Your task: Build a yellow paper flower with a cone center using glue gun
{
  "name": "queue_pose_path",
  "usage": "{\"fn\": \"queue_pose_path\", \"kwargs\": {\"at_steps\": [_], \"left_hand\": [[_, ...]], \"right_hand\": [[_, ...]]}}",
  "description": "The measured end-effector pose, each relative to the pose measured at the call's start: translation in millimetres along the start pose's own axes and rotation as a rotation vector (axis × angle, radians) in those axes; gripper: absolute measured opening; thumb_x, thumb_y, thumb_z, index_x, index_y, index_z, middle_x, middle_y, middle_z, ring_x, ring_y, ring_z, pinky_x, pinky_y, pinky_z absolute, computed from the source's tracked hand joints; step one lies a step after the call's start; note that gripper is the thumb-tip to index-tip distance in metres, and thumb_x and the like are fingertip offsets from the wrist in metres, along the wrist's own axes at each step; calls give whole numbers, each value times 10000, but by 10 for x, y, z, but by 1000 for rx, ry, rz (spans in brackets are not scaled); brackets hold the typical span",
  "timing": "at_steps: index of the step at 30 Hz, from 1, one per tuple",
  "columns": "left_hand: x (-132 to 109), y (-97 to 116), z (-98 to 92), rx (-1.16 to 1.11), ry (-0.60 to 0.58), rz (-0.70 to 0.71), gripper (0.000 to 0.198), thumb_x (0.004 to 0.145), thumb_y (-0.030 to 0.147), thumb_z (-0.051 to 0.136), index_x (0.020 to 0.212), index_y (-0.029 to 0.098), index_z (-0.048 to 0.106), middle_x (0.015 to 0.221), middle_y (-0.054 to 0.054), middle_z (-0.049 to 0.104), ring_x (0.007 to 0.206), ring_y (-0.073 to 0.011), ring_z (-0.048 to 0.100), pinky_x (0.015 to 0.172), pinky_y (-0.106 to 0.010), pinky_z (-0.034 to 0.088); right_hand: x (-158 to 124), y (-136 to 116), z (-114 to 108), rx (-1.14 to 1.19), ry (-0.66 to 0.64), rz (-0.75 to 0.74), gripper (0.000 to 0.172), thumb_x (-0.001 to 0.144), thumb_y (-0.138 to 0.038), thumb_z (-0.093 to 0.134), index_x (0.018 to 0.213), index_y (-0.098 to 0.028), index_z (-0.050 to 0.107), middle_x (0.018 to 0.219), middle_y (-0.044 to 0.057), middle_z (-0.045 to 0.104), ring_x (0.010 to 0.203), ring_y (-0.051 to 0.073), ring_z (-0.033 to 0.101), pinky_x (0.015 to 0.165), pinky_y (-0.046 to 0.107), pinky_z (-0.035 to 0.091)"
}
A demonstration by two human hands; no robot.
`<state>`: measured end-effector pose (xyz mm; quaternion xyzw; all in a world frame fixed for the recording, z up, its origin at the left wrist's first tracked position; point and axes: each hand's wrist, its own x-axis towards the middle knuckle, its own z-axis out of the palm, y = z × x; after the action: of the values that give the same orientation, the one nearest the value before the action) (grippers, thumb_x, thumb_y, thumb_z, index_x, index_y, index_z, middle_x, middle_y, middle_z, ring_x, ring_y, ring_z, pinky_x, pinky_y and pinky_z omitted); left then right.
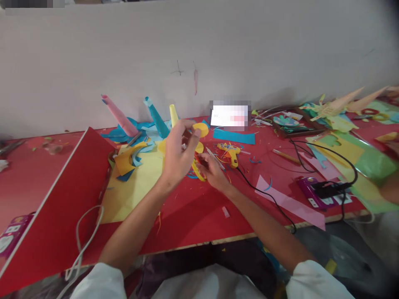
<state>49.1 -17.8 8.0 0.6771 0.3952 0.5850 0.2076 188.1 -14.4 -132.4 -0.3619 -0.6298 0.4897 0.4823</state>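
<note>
My left hand [180, 151] is raised over the table, its thumb and fingers pinching a yellow paper cutout [200, 130] with rounded lobes. Just below and to the right, my right hand [213, 170] is closed on scissors with yellow handles [198, 171]; their blades are hard to make out. Part of the cutout is hidden behind my left hand. A yellow glue gun [230, 153] lies right of my hands, among paper scraps. Yellow paper sheets [137, 187] are spread under and left of my left forearm.
Rolled paper cones in pink [120, 116], blue [156, 118] and yellow [173, 114] stand near the wall. A lit phone [227, 115] leans there. A red board [62, 207] rises at left. Black cable runs from a purple power strip [324, 193]. Another person's arm [391, 187] shows at right.
</note>
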Motion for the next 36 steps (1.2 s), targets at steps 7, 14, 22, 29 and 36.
{"fn": "queue_pose_path", "kwargs": {"at_steps": [7,14,22,29,36], "left_hand": [[98,65,230,-103,-139,-127,88,1032,275,600,987,227,543,716,31,616,601,-99,582,560,-233,459],[108,68,117,-70,-116,-76,182,1024,366,631,942,219,561,716,32,585,614,-92,565,572,-225,457],[237,-94,17,17,-120,-27,146,998,322,661,928,213,595,752,17,619,653,-98,578,586,-238,462],[270,-236,40,-97,-143,-143,176,1009,338,637,905,215,567,679,17,637,600,-105,586,567,-252,472],[213,-137,71,-27,-148,-117,220,995,320,636,826,216,543,656,23,611,601,-104,566,594,-271,449]], "right_hand": [[-1,-226,31,422,50,139,519,783,-600,854,1010,-264,531,795,-53,558,647,113,517,584,238,481],[-81,-160,24,498,39,200,615,730,-732,840,916,-268,482,677,-101,494,456,62,397,398,189,366],[-76,29,66,449,-9,-1,651,892,-866,544,946,-220,607,697,-15,578,497,106,425,456,261,353],[-52,-89,-23,337,-62,4,771,832,-949,504,957,-198,630,777,31,619,610,151,530,564,304,451],[-58,-131,-34,283,-53,-20,802,824,-982,437,889,-200,601,751,23,596,563,129,501,523,287,440]]}}
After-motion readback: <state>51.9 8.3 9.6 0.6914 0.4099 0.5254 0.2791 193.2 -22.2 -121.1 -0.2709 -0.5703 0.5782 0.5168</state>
